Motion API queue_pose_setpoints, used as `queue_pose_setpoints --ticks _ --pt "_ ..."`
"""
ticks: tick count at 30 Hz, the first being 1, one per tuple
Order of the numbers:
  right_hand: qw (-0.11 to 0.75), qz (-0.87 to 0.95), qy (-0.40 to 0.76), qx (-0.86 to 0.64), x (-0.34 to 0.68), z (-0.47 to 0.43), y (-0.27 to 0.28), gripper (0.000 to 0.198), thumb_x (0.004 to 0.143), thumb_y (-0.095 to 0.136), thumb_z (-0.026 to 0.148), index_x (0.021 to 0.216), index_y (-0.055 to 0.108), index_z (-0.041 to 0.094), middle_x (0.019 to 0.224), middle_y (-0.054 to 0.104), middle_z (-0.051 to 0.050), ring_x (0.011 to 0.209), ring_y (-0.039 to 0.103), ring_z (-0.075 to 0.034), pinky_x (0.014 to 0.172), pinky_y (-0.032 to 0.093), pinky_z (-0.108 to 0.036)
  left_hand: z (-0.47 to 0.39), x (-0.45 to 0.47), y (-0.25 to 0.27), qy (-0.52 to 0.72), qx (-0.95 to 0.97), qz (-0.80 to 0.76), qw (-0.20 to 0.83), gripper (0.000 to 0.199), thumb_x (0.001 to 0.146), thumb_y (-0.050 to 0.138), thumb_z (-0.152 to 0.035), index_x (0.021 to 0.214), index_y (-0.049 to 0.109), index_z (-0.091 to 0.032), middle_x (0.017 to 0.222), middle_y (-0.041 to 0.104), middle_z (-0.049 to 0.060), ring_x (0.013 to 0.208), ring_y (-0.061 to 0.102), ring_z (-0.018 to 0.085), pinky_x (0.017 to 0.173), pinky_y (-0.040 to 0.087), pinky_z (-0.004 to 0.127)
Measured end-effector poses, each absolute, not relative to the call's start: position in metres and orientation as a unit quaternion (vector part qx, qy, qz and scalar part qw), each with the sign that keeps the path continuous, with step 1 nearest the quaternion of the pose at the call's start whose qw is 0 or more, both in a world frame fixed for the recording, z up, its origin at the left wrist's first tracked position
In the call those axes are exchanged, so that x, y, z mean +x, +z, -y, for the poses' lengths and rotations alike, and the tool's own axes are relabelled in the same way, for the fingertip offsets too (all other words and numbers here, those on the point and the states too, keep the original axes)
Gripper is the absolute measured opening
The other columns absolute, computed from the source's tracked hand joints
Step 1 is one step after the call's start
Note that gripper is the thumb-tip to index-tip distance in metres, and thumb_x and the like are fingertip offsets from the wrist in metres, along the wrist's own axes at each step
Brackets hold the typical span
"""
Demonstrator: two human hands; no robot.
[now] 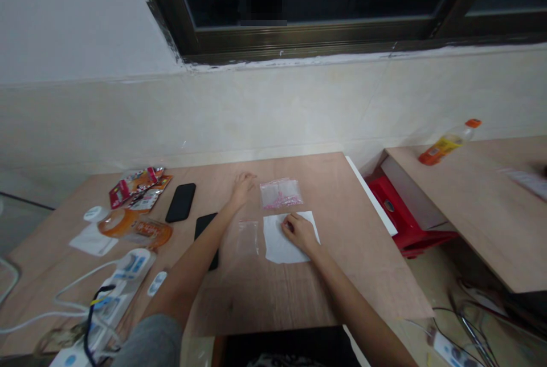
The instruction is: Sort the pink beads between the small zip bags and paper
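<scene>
My left hand (243, 188) lies near the back of the wooden table (354, 241), fingers stretched out and holding nothing. Just to its right is a stack of clear zip bags (281, 193) with pink edges. My right hand (298, 230) rests on a sheet of white paper (277, 250). Its fingers are curled together, and whatever they may hold is hidden. A single clear zip bag (248, 237) lies flat to the left of the paper. Under my left forearm, a dark phone-like slab (205, 223) is partly covered.
A black phone (180, 203), snack packets (139, 187), an orange drink bottle (137, 228) lying down and a power strip (123, 287) with cables occupy the left side. To the right, a red stool (395, 213) stands between tables; another bottle (448, 143) is on the neighbouring table.
</scene>
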State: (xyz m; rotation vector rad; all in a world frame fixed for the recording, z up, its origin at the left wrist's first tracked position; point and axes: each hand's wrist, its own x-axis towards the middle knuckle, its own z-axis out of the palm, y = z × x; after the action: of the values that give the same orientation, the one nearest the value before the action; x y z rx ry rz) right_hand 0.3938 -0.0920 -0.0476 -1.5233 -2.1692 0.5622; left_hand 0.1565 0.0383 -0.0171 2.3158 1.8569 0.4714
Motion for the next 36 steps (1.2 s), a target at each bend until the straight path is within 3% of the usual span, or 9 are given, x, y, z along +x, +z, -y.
queue_pose_setpoints --ticks 12,20,23,27,33,36 --pt "0.287 0.770 0.229 -0.522 0.409 0.100 -0.043 0.017 0.092 0.049 0.026 0.082 0.060 0.018 0.084 0.061 -0.003 0.078 0.056 -0.014 0.070 0.040 -0.024 -0.033 0.204 -0.004 0.101 0.809 -0.573 0.090 0.020 0.087 0.051 -0.021 0.098 0.068 -0.017 0.122 0.056 0.014 0.118 0.044 0.029 0.097 0.035 0.043" --pt "0.363 0.720 0.285 -0.519 0.407 0.101 -0.024 0.020 0.091 0.049 0.030 0.079 0.059 0.019 0.077 0.062 -0.002 0.069 0.054 -0.014 0.064 0.040 -0.023 -0.006 0.197 0.057 0.110 0.808 -0.568 0.111 0.015 0.084 0.055 -0.020 0.090 0.068 -0.017 0.097 0.070 0.009 0.097 0.061 0.024 0.090 0.041 0.038" --pt "0.407 0.672 0.330 -0.524 0.398 0.105 -0.009 0.024 0.090 0.050 0.037 0.080 0.062 0.019 0.071 0.062 -0.001 0.062 0.053 -0.013 0.058 0.039 -0.023 0.021 0.196 0.079 0.135 0.809 -0.557 0.127 0.015 0.084 0.055 -0.023 0.088 0.068 -0.018 0.090 0.071 0.005 0.086 0.064 0.019 0.083 0.045 0.030" --pt "0.452 0.624 0.400 -0.497 0.381 0.113 0.010 0.034 0.091 0.048 0.048 0.081 0.063 0.018 0.071 0.064 -0.002 0.062 0.055 -0.014 0.057 0.040 -0.023 0.073 0.209 0.082 0.254 0.777 -0.546 0.182 0.011 0.081 0.058 -0.023 0.080 0.069 -0.019 0.084 0.071 0.004 0.080 0.064 0.019 0.078 0.047 0.030" --pt "0.448 0.601 0.464 -0.472 0.377 0.131 0.015 0.044 0.093 0.044 0.054 0.069 0.057 0.019 0.064 0.058 0.000 0.058 0.052 -0.013 0.057 0.041 -0.023 0.138 0.232 0.063 0.345 0.730 -0.498 0.317 0.017 0.079 0.054 -0.016 0.081 0.070 -0.022 0.086 0.070 0.004 0.085 0.065 0.018 0.080 0.051 0.032" --pt "0.422 0.623 0.462 -0.468 0.383 0.140 0.013 0.043 0.095 0.042 0.050 0.070 0.057 0.019 0.065 0.059 0.000 0.060 0.053 -0.013 0.060 0.041 -0.023 0.151 0.233 0.058 0.364 0.693 -0.501 0.369 0.016 0.082 0.056 -0.023 0.082 0.072 -0.024 0.092 0.070 0.005 0.089 0.065 0.019 0.083 0.052 0.034"
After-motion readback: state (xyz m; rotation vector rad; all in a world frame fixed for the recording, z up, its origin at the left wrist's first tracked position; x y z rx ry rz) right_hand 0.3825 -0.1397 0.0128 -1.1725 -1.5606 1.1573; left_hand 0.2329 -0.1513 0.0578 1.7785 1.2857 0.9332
